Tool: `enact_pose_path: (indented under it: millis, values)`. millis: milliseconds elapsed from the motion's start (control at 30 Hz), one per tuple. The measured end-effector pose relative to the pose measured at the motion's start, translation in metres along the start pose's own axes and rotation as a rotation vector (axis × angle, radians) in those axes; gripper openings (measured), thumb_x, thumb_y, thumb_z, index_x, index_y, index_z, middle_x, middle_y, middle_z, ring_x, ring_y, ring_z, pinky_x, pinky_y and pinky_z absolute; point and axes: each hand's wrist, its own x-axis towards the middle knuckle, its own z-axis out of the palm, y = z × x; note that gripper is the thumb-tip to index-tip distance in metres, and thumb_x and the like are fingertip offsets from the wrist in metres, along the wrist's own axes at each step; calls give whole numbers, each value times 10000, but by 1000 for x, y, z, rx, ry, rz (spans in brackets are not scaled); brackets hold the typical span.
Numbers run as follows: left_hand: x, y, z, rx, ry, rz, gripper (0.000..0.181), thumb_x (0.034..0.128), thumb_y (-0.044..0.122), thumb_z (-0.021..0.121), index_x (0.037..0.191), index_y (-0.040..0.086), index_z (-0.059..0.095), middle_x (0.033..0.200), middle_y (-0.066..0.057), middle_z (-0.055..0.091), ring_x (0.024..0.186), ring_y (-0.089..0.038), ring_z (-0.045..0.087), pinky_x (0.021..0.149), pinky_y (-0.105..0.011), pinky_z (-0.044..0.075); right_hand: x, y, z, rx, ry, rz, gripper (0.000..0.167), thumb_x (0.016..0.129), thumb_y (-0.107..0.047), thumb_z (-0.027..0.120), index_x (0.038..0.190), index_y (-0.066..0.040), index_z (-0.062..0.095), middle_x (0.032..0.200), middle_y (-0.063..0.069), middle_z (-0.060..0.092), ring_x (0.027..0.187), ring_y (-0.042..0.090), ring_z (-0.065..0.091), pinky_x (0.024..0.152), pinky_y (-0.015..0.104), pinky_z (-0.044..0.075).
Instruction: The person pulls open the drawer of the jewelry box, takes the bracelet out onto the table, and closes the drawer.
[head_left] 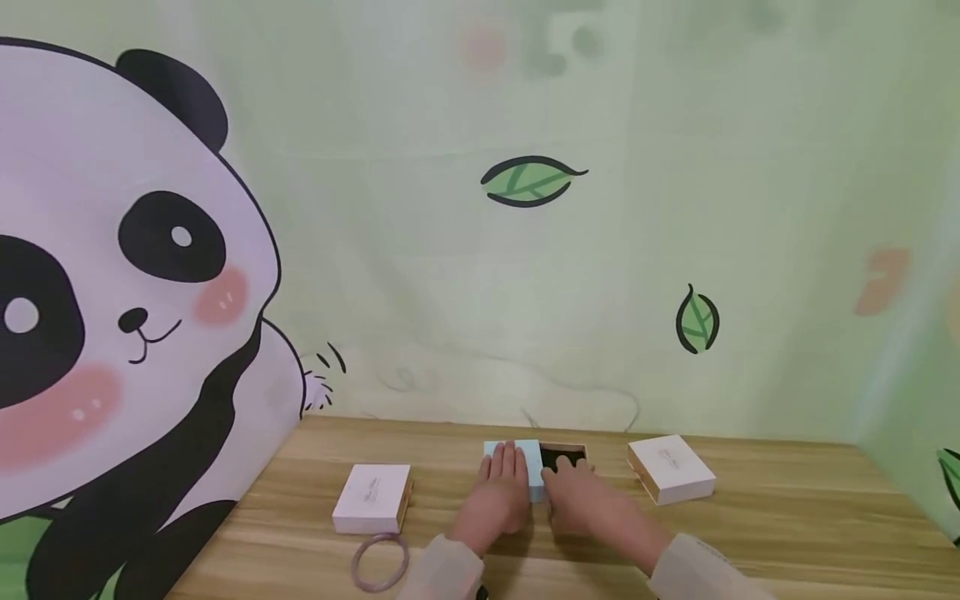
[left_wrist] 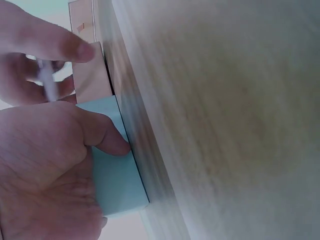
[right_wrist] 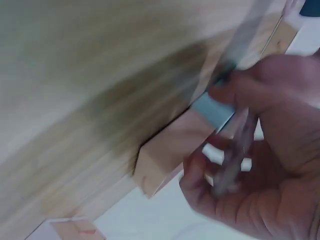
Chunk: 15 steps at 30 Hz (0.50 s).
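A light blue box sleeve (head_left: 534, 471) lies on the wooden table with its tan drawer (head_left: 564, 447) slid partly out to the right, showing a dark lining. My left hand (head_left: 504, 483) holds the sleeve, fingers laid along its top. In the left wrist view its thumb (left_wrist: 112, 137) bears against the sleeve's near side. Over the drawer, my right hand (head_left: 573, 492) pinches a pale bangle (right_wrist: 235, 155), seen edge-on and blurred in the right wrist view. The bangle is hidden in the head view.
A white box (head_left: 372, 498) with script on its lid stands to the left, and a similar white box (head_left: 671, 469) to the right. Near the left one lies a pale purple bangle (head_left: 380, 562). Behind the table hangs a panda-print curtain (head_left: 420, 275).
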Motion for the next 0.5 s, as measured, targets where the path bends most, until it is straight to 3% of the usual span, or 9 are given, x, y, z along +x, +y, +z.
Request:
enact_pose_path:
  millis: [67, 200, 300, 367, 500]
  values:
    - [1, 0, 3, 7, 0, 0, 831, 938, 105, 639, 1616, 22, 166, 1694, -159, 108, 1565, -315, 78, 1255, -470, 117, -7, -8, 1, -16, 82, 14, 340, 815, -160, 775, 1046, 31, 616, 949, 192, 588, 903, 362, 582, 898, 592, 506]
    - [2, 2, 1, 31, -4, -11, 809, 954, 83, 615, 1621, 33, 160, 1698, -152, 97, 1566, -303, 80, 1256, -450, 119, -18, -21, 2, -12, 163, 97, 399, 834, -216, 756, 1041, 76, 580, 918, 223, 572, 808, 360, 609, 762, 547, 562]
    - [0, 3, 1, 49, 2, -20, 782, 964, 83, 602, 1619, 37, 178, 1697, -146, 108, 1564, -295, 97, 1255, -445, 133, -22, -26, 6, 56, 94, 162, 399, 842, -245, 729, 1002, 81, 563, 873, 212, 549, 747, 335, 599, 694, 511, 565]
    - [-2, 3, 3, 52, 7, -21, 781, 960, 95, 610, 1615, 35, 189, 1695, -146, 120, 1563, -295, 109, 1254, -445, 142, -21, -28, 11, 103, 31, 195, 404, 856, -261, 714, 985, 100, 588, 901, 225, 576, 813, 358, 625, 761, 520, 565]
    - [-5, 3, 9, 32, 14, -16, 790, 955, 104, 612, 1613, 28, 183, 1694, -148, 118, 1562, -295, 108, 1253, -444, 142, -19, -26, 25, 31, -15, 181, 389, 911, -314, 649, 935, 70, 700, 955, 209, 679, 982, 377, 664, 923, 496, 536]
